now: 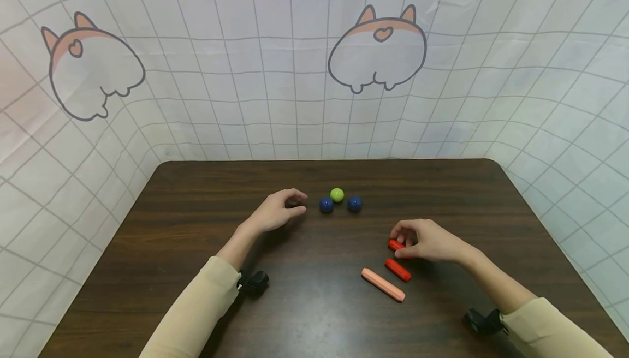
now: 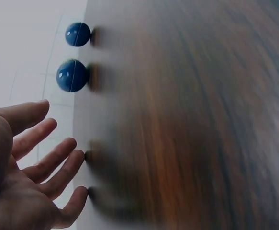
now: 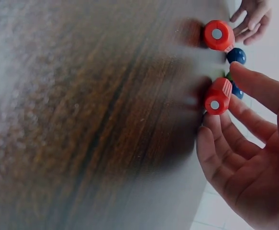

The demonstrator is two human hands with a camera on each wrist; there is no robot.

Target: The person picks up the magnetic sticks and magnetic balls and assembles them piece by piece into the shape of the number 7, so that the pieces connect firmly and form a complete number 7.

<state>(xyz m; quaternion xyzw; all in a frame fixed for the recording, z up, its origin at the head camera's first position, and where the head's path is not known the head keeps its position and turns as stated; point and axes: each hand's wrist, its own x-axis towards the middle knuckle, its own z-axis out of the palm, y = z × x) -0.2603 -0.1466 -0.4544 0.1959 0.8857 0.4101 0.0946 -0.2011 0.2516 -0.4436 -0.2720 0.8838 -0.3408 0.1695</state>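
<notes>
Beside the nearer red magnetic rod (image 3: 219,97) is my right hand (image 1: 429,242), its fingers bent around the rod's far side. In the right wrist view the thumb (image 3: 259,84) stands apart from it; whether the fingertips touch it I cannot tell. A second red magnetic rod (image 1: 397,269) and a longer peach rod (image 1: 383,285) lie just in front of that hand. My left hand (image 1: 277,210) rests its lower fingertips on the table, holding nothing. To its right sit a blue ball (image 1: 326,204), a green ball (image 1: 337,195) and another blue ball (image 1: 355,203).
Everything lies on a dark wood-grain table (image 1: 314,314). A white grid-patterned sheet (image 1: 295,74) with cartoon animal drawings surrounds its back and sides. Black wrist cameras (image 1: 254,282) hang under both forearms near the cream sleeves (image 1: 201,309).
</notes>
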